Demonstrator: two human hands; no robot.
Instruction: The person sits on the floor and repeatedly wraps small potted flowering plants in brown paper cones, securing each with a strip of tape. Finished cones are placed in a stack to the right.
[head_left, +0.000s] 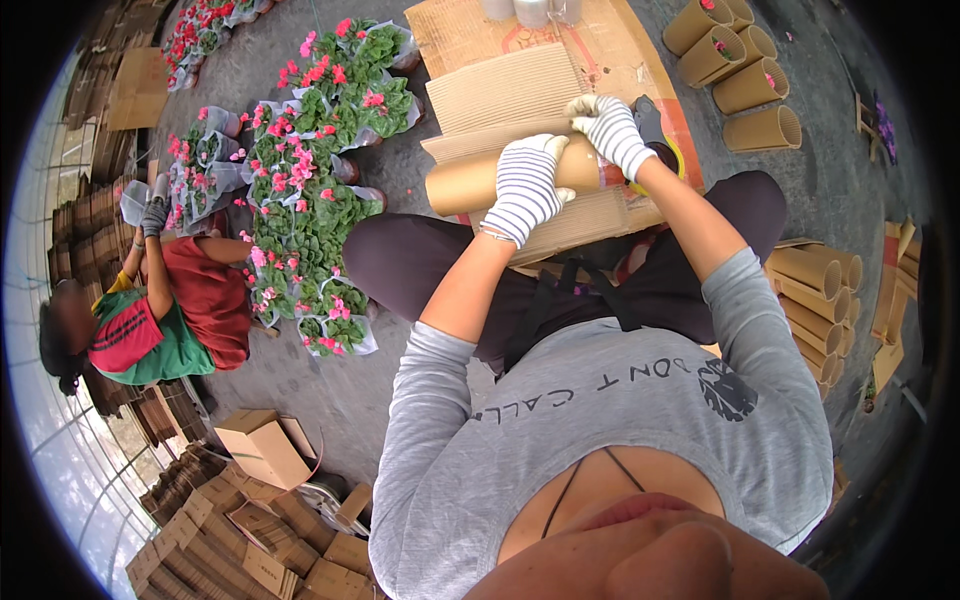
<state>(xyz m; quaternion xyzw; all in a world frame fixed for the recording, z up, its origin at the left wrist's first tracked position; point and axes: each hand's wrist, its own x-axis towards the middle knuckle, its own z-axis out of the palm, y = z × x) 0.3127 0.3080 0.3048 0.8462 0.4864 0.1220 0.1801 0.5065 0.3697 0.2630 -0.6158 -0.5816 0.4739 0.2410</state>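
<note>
Both my hands wear white gloves with dark stripes. My left hand (529, 180) grips a brown cardboard roll (461, 184) from above, its fingers curved over the roll. My right hand (611, 131) is at the roll's right end, fingers curled on the edge of a corrugated cardboard sheet (495, 140) that runs along the roll. More corrugated sheets (510, 86) lie flat beyond the roll, and another sheet (577, 225) lies on its near side. Beside my right wrist is what looks like a tape dispenser (654, 135), partly hidden by the forearm. A flattened carton (630, 45) lies under everything.
Potted pink cyclamens (315, 150) in clear sleeves crowd the left. Cardboard tubes (761, 129) stand at the upper right, some with flowers inside; more tubes (814, 274) are stacked lower right. A seated co-worker (165, 315) holds a clear sleeve. Folded cartons (202, 540) are piled lower left.
</note>
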